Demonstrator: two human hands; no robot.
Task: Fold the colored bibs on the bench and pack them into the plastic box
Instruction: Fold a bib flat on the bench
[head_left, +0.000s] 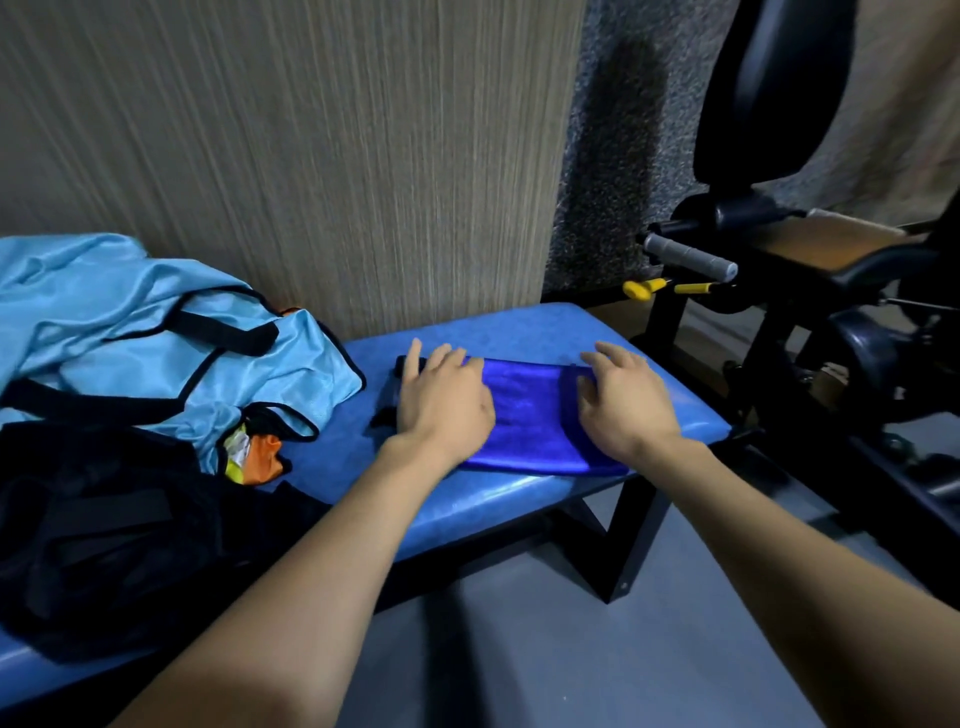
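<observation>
While hands (530, 400) press, light-blue bibs (130, 332) crowd bench (519, 327).

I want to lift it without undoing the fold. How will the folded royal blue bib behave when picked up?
The royal blue bib will probably go floppy: it lies thin and flat under the left hand and right hand. Its sheen suggests slippery fabric, so the layers may slide apart. It is likely very light.

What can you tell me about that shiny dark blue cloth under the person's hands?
The royal blue bib is shiny, satin-like fabric with black trim showing at its left end. It lies folded into a flat band across the blue padded bench. The left hand and right hand press on its two ends, fingers spread.
</observation>
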